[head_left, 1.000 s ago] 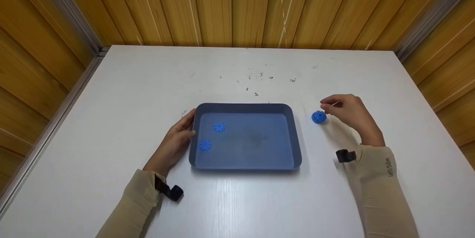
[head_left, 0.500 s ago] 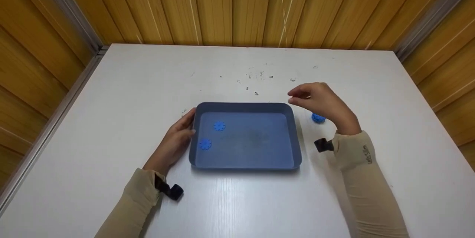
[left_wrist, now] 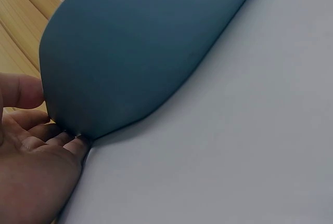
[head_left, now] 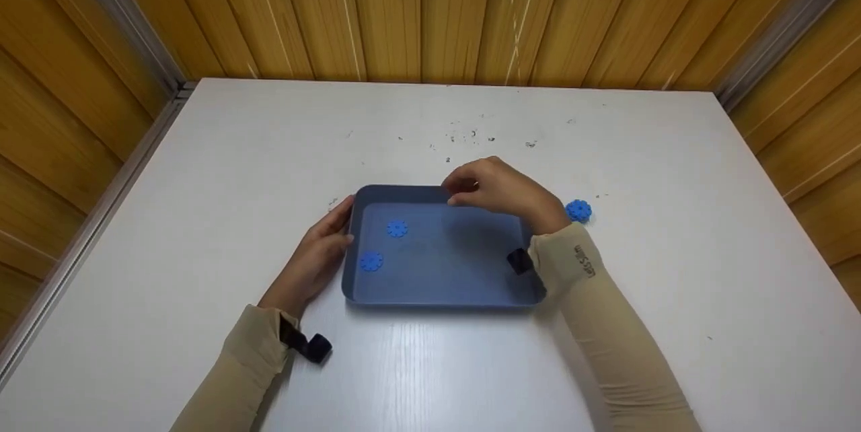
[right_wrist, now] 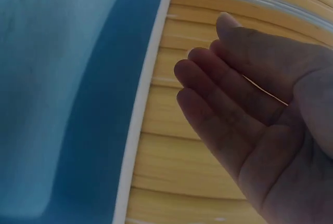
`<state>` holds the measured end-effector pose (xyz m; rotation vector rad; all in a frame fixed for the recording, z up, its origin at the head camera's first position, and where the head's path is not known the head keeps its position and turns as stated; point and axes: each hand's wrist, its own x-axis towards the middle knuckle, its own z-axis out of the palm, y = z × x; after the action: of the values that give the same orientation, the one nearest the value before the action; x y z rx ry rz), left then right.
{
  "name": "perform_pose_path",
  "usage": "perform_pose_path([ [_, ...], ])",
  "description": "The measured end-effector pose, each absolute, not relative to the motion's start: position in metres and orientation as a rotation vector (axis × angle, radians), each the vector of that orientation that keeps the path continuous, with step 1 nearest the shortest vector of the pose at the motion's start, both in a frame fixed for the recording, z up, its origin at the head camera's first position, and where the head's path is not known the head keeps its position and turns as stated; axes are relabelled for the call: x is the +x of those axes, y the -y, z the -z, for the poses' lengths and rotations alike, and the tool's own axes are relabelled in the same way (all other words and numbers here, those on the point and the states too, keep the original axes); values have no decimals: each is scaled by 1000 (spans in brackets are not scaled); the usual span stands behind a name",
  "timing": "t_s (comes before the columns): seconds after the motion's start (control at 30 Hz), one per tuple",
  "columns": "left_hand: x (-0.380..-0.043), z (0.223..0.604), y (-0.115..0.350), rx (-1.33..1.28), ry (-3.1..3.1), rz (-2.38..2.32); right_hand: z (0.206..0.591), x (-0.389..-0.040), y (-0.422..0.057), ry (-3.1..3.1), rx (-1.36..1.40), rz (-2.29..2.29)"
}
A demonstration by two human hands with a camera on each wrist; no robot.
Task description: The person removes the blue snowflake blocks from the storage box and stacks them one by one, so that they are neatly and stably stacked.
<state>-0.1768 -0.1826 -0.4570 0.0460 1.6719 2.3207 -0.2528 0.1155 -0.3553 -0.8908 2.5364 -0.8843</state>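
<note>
My left hand (head_left: 319, 250) holds the left side of a blue-grey rectangular tray (head_left: 444, 306), thumb tip at the rim. The left wrist view shows its fingertips against the lower edge of the tray's wall (left_wrist: 130, 52). Over the tray's far right part hovers my right hand (head_left: 501, 190), thumb and forefinger tips close together. In the right wrist view its other fingers (right_wrist: 223, 115) are loosely bent; I cannot tell whether the fingertips pinch anything. Inside the tray lie two flat, notched blue discs (head_left: 397, 228), both toward the left.
More notched blue discs (head_left: 578, 210) are stacked on the white table (head_left: 430, 378) right of the tray, just beyond the right wrist. Ribbed wood-coloured panels (head_left: 430, 15) stand along the table's back and sides.
My right hand has moved left from beside the disc stack to above the tray. The left hand, the tray and the two discs in it have stayed put.
</note>
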Motion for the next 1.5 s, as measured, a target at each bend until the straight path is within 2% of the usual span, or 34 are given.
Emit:
perform_pose_path([
  [0.37,-177,458,182,49,-1669,-2331,383,-257,-68,-2424,-953,758],
  [0.67,-175,456,183,54,-1687,-2307,401,-253,-44,-2381,-984,832],
  [1.0,-174,455,183,48,-1678,-2294,410,-250,-31,-2441,-1057,719],
  [1.27,-175,454,184,39,-1676,-2292,407,-248,-30,-2432,-972,651],
  [1.5,-175,455,183,35,-1669,-2304,404,-246,-33,-2446,-1025,594],
])
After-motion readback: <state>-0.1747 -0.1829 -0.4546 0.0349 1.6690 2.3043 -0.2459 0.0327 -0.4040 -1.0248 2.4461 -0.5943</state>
